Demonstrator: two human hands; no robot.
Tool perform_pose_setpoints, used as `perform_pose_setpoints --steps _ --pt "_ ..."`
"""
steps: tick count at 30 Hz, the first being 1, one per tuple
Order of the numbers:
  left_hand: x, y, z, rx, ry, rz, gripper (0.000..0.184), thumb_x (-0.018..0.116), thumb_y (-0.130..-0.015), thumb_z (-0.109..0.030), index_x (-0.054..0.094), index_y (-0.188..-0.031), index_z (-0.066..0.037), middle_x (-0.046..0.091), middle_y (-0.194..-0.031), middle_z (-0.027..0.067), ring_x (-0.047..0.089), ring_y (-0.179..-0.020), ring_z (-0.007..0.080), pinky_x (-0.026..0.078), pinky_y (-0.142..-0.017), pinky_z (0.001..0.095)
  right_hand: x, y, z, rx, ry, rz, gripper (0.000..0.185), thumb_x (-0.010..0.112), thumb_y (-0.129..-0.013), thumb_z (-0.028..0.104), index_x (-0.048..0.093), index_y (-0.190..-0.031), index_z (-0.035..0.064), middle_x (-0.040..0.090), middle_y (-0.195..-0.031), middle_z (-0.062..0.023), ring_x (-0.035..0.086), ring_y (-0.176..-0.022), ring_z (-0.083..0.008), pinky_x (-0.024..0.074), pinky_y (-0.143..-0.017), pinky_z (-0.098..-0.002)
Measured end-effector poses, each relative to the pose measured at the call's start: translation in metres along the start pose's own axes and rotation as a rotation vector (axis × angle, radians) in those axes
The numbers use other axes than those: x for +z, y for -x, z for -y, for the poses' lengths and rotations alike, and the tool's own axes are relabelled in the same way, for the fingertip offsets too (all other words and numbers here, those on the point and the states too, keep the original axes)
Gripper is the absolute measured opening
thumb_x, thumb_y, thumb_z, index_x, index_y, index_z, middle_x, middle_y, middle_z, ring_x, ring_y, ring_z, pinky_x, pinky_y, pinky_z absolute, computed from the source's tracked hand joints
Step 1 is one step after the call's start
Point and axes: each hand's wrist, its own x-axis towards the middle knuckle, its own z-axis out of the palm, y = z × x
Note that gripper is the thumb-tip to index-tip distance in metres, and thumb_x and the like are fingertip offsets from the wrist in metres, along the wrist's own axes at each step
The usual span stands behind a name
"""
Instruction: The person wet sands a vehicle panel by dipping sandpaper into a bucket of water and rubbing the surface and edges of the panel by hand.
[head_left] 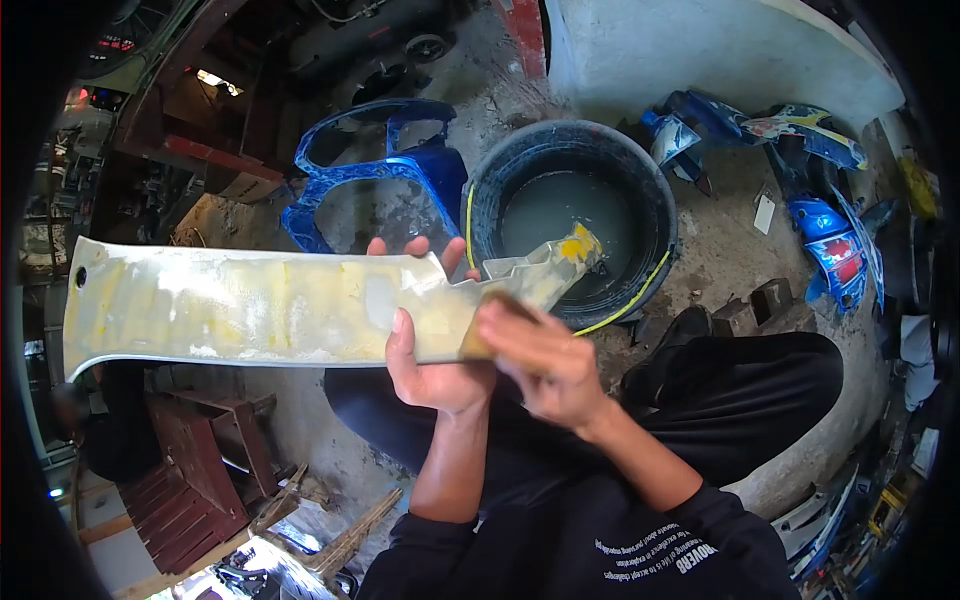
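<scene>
A long, pale motorcycle body panel (pixel 230 305), patched in white and yellow, lies across my view over my lap. My left hand (pixel 440 385) grips it from underneath, thumb on the near face and fingertips showing past the far edge. My right hand (pixel 550 365), slightly blurred, presses a brown piece of sandpaper (pixel 482 330) against the panel near its narrow end. That end, with a yellow patch at its tip, reaches over a black tub (pixel 575 130) of cloudy water. Part of the sandpaper is hidden under my fingers.
A blue plastic fairing frame (pixel 430 180) lies on the concrete floor left of the tub. More blue body panels (pixel 830 245) lie to the right, by a pale wall (pixel 700 55). A reddish-brown wooden stool (pixel 195 480) stands at lower left, near wood scraps (pixel 355 530).
</scene>
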Motion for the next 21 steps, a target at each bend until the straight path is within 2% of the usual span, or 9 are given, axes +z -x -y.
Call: perform_pose_setpoints --steps 2,7,9,11,13,15,17,19,21 --pt "0.005 -0.001 0.0 0.012 -0.068 -0.03 0.068 0.043 -0.097 -0.035 0.026 -0.158 -0.008 0.048 -0.142 0.0208 0.049 -0.133 0.0424 0.045 -0.103 0.053 0.0 -0.006 -0.016 0.049 -0.032 -0.124 0.036 0.069 -0.088 0.003 0.073 -0.124 0.0066 0.07 -0.127 -0.0162 0.064 -0.126 -0.0293 0.042 -0.114 -0.0493" --pt "-0.001 -0.001 0.001 -0.006 0.009 -0.046 0.068 0.043 -0.097 -0.035 0.027 -0.158 -0.008 0.047 -0.143 0.021 0.049 -0.133 0.0429 0.045 -0.104 0.053 0.002 0.003 0.015 0.004 -0.046 0.055 0.035 0.067 -0.089 0.004 0.074 -0.122 0.0091 0.07 -0.129 -0.0137 0.065 -0.124 -0.0286 0.0432 -0.113 -0.0485" --pt "0.0 0.0 0.0 -0.009 0.018 0.005 0.067 0.043 -0.097 -0.034 0.027 -0.158 -0.008 0.047 -0.143 0.021 0.05 -0.132 0.0432 0.045 -0.104 0.0531 0.001 0.001 -0.003 -0.111 -0.043 0.008 0.034 0.067 -0.088 0.001 0.075 -0.12 0.0061 0.07 -0.128 -0.014 0.066 -0.123 -0.0289 0.0449 -0.112 -0.0478" --pt "0.006 -0.001 0.0 0.002 -0.046 -0.008 0.067 0.043 -0.097 -0.034 0.028 -0.157 -0.008 0.048 -0.143 0.0212 0.05 -0.133 0.0431 0.045 -0.103 0.053 -0.006 -0.01 -0.014 0.022 -0.07 -0.092 0.034 0.067 -0.087 -0.002 0.075 -0.119 0.0044 0.072 -0.126 -0.0141 0.067 -0.122 -0.0296 0.0467 -0.11 -0.0473" --pt "0.006 -0.001 0.001 0.016 -0.081 -0.043 0.067 0.043 -0.097 -0.034 0.028 -0.157 -0.008 0.048 -0.143 0.0207 0.05 -0.132 0.0429 0.045 -0.103 0.0529 -0.006 -0.013 -0.017 0.026 -0.088 -0.117 0.035 0.068 -0.086 -0.004 0.075 -0.119 0.0051 0.073 -0.124 -0.0146 0.068 -0.12 -0.0302 0.0476 -0.11 -0.0458" --pt "0.001 -0.001 -0.001 0.002 -0.024 -0.044 0.067 0.044 -0.097 -0.034 0.028 -0.157 -0.008 0.048 -0.143 0.0203 0.05 -0.132 0.0427 0.045 -0.103 0.0529 -0.006 -0.007 -0.01 -0.108 -0.018 0.01 0.037 0.069 -0.084 -0.002 0.075 -0.119 0.0058 0.073 -0.122 -0.0144 0.069 -0.119 -0.0301 0.0489 -0.109 -0.0437" --pt "0.0 0.0 0.001 -0.019 0.037 -0.051 0.067 0.044 -0.097 -0.034 0.028 -0.157 -0.009 0.048 -0.143 0.0199 0.051 -0.131 0.0425 0.045 -0.103 0.0528 -0.011 -0.003 -0.007 -0.109 -0.015 0.092 0.039 0.071 -0.082 -0.002 0.075 -0.12 0.0061 0.073 -0.123 -0.0143 0.069 -0.117 -0.0302 0.0507 -0.106 -0.0408" --pt "0.003 0.0 0.001 -0.005 -0.012 0.02 0.067 0.044 -0.098 -0.034 0.028 -0.157 -0.009 0.048 -0.143 0.0199 0.05 -0.132 0.0417 0.045 -0.103 0.0529 -0.013 -0.005 -0.016 -0.101 -0.029 -0.016 0.038 0.07 -0.083 -0.002 0.075 -0.12 0.0059 0.073 -0.123 -0.014 0.07 -0.116 -0.0298 0.0529 -0.103 -0.0388" --pt "0.005 0.0 0.0 -0.002 -0.048 0.001 0.067 0.044 -0.098 -0.035 0.027 -0.157 -0.009 0.048 -0.143 0.0201 0.05 -0.132 0.0416 0.045 -0.104 0.053 -0.015 -0.015 -0.023 0.018 -0.034 -0.12 0.035 0.068 -0.086 -0.001 0.075 -0.119 0.0048 0.072 -0.123 -0.016 0.07 -0.117 -0.0295 0.0543 -0.1 -0.0383"
